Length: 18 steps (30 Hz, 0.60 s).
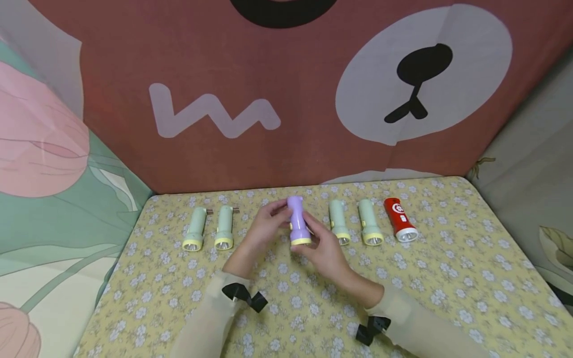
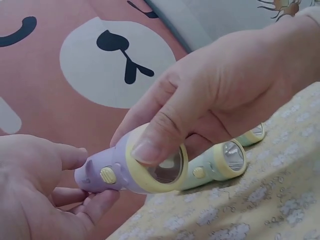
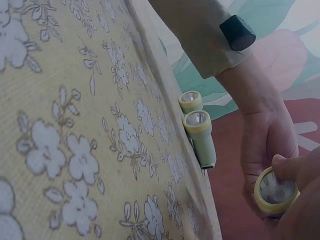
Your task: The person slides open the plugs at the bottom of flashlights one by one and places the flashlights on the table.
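A purple flashlight [image 1: 296, 219] with a yellow rim is held between both hands over the table. My left hand [image 1: 261, 226] grips it near the tail end, its fingers on either side of the body in the left wrist view. My right hand [image 1: 327, 251] pinches the head, the thumb lying across the yellow rim and lens. A yellow switch [image 2: 108, 175] shows on the purple body. Two pale green flashlights, the nearer one [image 1: 225, 226] and an outer one [image 1: 196, 228], lie left of the hands, each with a small metallic piece sticking out at the tail.
Right of the hands lie two more green flashlights, one [image 1: 338, 221] close to the right hand and one [image 1: 369, 223] farther out, then a red flashlight [image 1: 400, 219] with a white head. A flowered yellow cloth [image 1: 295, 318] covers the table; a printed curtain [image 1: 291, 159] hangs behind.
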Available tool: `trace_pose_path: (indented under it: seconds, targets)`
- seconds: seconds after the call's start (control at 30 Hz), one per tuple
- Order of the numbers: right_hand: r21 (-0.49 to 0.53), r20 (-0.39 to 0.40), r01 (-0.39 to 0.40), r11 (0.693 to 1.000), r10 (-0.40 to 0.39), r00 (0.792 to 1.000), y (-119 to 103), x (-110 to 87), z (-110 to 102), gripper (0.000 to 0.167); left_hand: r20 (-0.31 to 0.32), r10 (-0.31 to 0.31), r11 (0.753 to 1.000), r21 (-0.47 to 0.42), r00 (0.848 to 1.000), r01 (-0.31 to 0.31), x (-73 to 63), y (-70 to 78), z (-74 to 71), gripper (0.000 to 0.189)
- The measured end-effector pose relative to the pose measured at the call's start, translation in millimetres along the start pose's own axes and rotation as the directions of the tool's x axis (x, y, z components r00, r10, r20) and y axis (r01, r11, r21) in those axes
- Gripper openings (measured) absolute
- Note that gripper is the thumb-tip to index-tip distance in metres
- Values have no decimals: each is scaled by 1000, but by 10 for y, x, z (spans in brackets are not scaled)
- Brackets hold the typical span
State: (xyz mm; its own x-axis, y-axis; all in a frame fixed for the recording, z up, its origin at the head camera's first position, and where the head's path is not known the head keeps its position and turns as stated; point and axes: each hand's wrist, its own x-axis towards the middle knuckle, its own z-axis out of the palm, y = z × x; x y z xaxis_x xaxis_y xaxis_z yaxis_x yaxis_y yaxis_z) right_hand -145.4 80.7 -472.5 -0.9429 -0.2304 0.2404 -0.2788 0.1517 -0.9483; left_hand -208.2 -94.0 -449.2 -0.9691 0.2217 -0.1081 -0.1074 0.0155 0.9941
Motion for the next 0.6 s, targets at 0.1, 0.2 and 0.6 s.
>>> trace_pose_path:
  seconds: [0.1, 0.2, 0.6]
  targets:
    - [5, 0, 14, 1000, -14, 1000, -14, -8, 3, 86, 8, -7, 1000, -7, 1000, 7, 4, 41, -10, 47]
    - [15, 3, 22, 1000, -22, 1000, -19, -15, 8, 87, 8, -26, 1000, -7, 1000, 26, 4, 72, -22, 47]
    - [-36, 2, 48, 998, -48, 999, -8, -36, 45, 88, 0, -46, 999, -7, 999, 46, 3, 98, -36, 43]
